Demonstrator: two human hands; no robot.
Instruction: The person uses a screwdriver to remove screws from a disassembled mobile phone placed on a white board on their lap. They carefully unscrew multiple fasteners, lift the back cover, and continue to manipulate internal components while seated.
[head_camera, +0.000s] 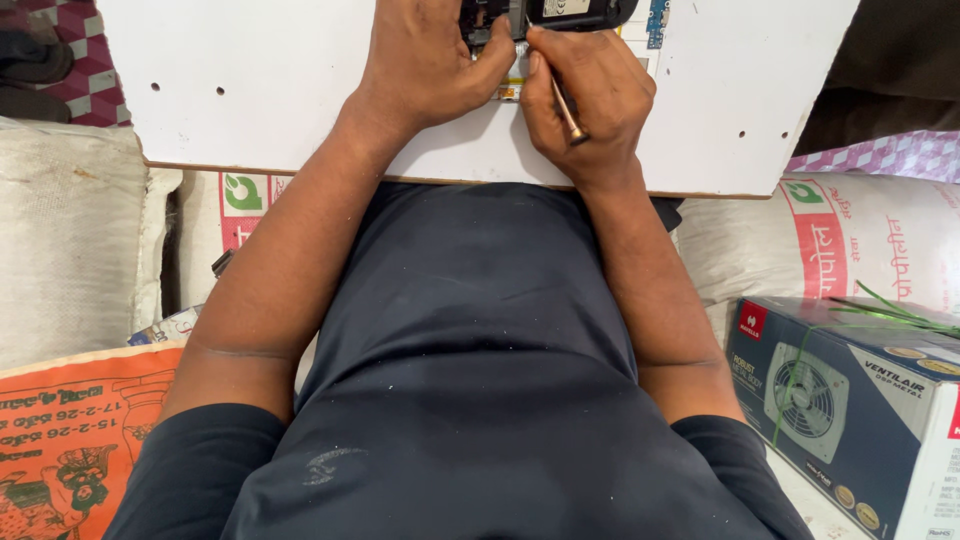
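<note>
The small black device (560, 12) lies at the far edge of the white tabletop (280, 80). The left hand (425, 65) has its grip closed on it; the right hand (590, 95) pinches a thin tool (568, 112).

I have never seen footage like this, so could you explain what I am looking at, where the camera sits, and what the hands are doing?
There is no machine here: a person wears a camera on the head, looking down over a dark shirt. The left hand grips a small dark device at the top edge of a white board. The right hand holds a thin tool, perhaps a screwdriver. Sacks and a fan box lie around.
</note>
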